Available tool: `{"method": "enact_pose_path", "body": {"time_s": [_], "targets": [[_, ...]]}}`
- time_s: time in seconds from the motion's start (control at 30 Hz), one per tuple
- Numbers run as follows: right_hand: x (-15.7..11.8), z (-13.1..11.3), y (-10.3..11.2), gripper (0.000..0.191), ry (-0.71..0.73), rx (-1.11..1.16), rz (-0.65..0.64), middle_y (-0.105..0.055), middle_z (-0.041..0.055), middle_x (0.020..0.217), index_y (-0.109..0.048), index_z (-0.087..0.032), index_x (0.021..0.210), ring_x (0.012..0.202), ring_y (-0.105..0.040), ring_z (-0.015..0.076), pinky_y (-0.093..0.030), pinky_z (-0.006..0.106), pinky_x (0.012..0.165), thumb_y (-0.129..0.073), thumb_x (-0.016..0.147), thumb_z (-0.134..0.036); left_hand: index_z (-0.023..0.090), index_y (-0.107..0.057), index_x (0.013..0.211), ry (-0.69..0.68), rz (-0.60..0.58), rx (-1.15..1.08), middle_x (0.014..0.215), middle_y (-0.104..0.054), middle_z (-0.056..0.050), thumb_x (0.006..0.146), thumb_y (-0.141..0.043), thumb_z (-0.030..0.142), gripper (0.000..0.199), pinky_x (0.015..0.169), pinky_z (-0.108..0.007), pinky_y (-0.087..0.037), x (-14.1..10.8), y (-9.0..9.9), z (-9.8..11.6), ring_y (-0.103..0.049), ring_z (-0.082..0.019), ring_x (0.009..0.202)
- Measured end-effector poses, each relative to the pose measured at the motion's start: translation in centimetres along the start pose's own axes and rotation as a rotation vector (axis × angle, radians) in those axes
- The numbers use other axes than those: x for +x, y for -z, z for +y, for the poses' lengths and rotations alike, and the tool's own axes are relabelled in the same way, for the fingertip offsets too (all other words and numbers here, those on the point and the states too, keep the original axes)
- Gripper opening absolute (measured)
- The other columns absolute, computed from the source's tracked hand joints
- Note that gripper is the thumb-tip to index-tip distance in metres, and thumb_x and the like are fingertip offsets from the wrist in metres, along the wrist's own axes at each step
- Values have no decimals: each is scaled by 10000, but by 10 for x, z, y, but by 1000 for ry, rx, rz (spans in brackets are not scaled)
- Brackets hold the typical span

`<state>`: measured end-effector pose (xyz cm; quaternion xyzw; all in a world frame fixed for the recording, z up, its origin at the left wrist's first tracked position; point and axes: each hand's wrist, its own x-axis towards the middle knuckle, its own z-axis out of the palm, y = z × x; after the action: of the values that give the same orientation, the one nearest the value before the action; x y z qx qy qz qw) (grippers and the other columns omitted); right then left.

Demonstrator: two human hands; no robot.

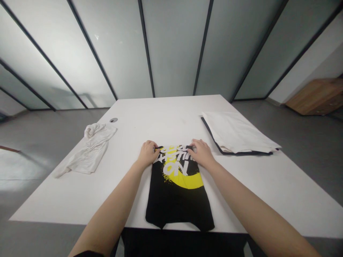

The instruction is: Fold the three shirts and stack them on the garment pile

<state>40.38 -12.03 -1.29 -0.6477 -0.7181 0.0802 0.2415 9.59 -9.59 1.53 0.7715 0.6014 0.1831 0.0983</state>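
A black T-shirt (174, 203) with a yellow and white print lies folded narrow near the front edge of the table, its neckline toward me. At its far left corner, my left hand (149, 151) is closed on the fabric between thumb and fingers. My right hand (200, 151) pinches the far right corner in the same way. The shirt's far edge runs straight between the two hands, while its body rests flat on the tabletop.
The white table (160, 117) carries a crumpled white garment (92, 150) on the left and a stack of folded white cloth (235, 130) over dark cloth on the right. A round cable grommet (113, 120) sits near the left edge. Frosted glass panels (174, 46) stand behind.
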Motion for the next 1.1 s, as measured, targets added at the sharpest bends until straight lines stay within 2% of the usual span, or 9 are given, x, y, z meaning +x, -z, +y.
{"method": "enact_pose_path", "body": {"time_s": [0.13,0.23,0.4,0.6,0.73,0.83,0.93,1.03,1.1], "targets": [[1,-1,3,116,50,176,13,-763,105,1167,-672,-236,1021,1146,-665,297,-502,462,1045,-612,949,-304,223,-642,1039,-10,-29,26,1041,-733,-98,1018,-523,223,120,1037,-443,-509,-1,0,4,-660,-286,1076],[0,-5,5,138,18,343,-1,-748,66,1008,-613,-248,1039,963,-680,266,-540,403,872,-563,967,-354,212,-632,1167,34,-7,71,1114,-737,-120,1049,-494,251,185,1051,-456,-492,-3,-1,5,-652,-303,1118],[-2,-15,8,191,-33,646,26,-706,32,985,-536,-258,1042,912,-689,235,-555,390,859,-599,899,-370,210,-672,1114,18,-18,162,1176,-699,-151,1029,-571,349,192,1097,-476,-459,-5,-3,5,-625,-331,1182],[-7,-23,13,503,-367,1021,-97,-702,-3,992,-484,-281,1279,737,-700,194,-554,310,619,-697,828,-349,221,-590,1084,5,-56,88,1103,-720,-136,1040,-481,236,118,1032,-453,-495,-6,3,10,-676,-305,1125],[-9,-25,23,337,-545,1101,-167,-740,18,919,-536,-268,1164,694,-704,182,-547,272,559,-726,891,-322,218,-517,1241,150,-94,-30,1058,-762,-117,1057,-494,306,205,884,-404,-531,-10,10,16,-737,-298,1022],[-9,-27,32,187,-613,1109,-202,-748,25,834,-565,-252,1039,688,-713,173,-583,262,580,-720,936,-265,199,-520,1279,257,-77,-4,1080,-784,-139,1067,-494,343,258,872,-398,-532,-13,12,18,-754,-310,1049],[-9,-28,37,130,-646,1078,-249,-735,30,770,-596,-224,926,651,-702,151,-594,240,579,-706,981,-265,202,-628,1110,322,-95,95,1125,-788,-164,1068,-477,382,238,885,-395,-535,-15,14,20,-751,-328,1103],[-11,-26,39,197,-646,1040,-296,-722,34,744,-632,-199,877,630,-687,139,-601,233,574,-747,980,-321,223,-684,937,326,-121,131,1107,-797,-150,1055,-475,417,309,881,-390,-537,-15,15,23,-748,-336,1111],[-13,-24,40,272,-627,1009,-325,-682,19,688,-641,-199,846,571,-640,129,-541,208,483,-783,960,-401,229,-703,896,318,-122,125,1074,-799,-146,1046,-484,442,340,866,-386,-536,-16,15,24,-748,-336,1090]]}}
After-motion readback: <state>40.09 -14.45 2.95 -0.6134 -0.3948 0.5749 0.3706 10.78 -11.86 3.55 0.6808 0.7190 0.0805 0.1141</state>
